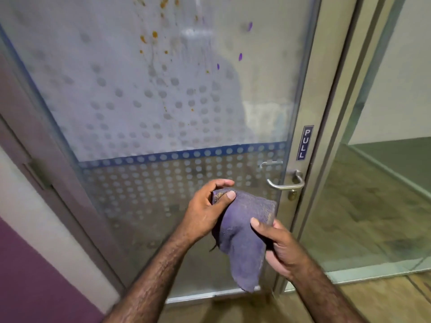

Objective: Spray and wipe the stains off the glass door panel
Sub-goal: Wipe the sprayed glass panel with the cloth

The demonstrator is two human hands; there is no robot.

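A frosted glass door panel with a dotted pattern fills the view in front of me. Orange stains and a few purple spots mark its upper middle. Below them, in front of the lower panel, both hands hold a purple cloth. My left hand pinches the cloth's upper corner between thumb and fingers. My right hand grips its right side, thumb on top. The cloth's loose end hangs down. No spray bottle is in view.
A metal lever handle with a keyhole below it sits on the door's right edge, under a blue PULL sign. A blue dotted band crosses the panel. A glass side wall stands right; a purple and white wall left.
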